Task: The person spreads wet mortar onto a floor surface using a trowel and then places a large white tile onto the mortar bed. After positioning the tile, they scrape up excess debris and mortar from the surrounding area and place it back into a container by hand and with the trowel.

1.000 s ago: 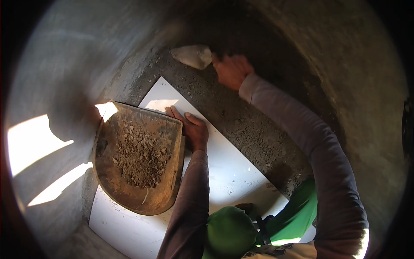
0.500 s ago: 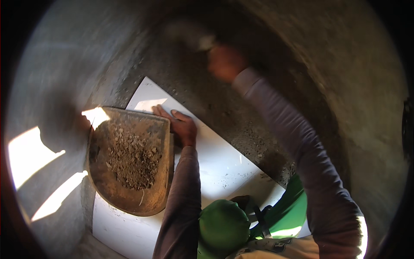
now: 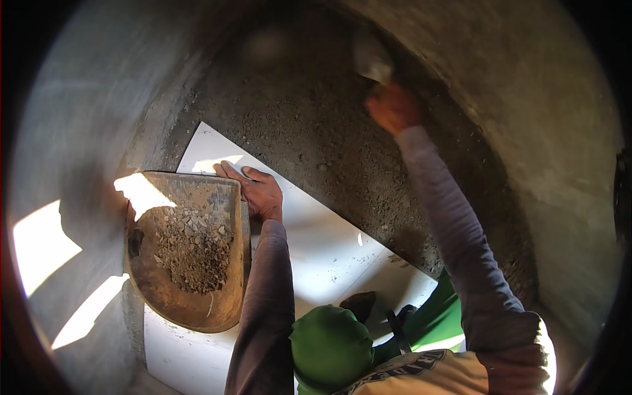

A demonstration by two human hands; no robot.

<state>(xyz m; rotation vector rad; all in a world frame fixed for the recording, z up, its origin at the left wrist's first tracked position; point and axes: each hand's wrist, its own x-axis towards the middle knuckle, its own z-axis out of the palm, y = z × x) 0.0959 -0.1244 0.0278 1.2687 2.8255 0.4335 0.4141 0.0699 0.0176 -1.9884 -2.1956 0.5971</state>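
My right hand (image 3: 394,108) is closed around the handle of a trowel (image 3: 373,60), whose pale blade is blurred by motion. It is stretched far forward over the dark, gritty floor (image 3: 316,125). Fingers extended, my left hand (image 3: 263,194) rests on the white board (image 3: 316,217), against the upper right side of a scoop-shaped pan (image 3: 181,313). This worn brown pan, straight at its far edge and rounded at the near one, holds a heap of crumbled mortar and soil (image 3: 194,253).
A curved grey wall surrounds the floor, with its left side (image 3: 85,131) and right side (image 3: 559,171) rising close by. Sunlit patches fall on the left wall and pan. Loose crumbs lie along the board's far edge. My green-clad knee (image 3: 332,345) is at the lower middle.
My right hand and the trowel have swept to the right and farther forward. The pan, board and left hand appear slightly farther left in view; the left hand stays beside the pan.
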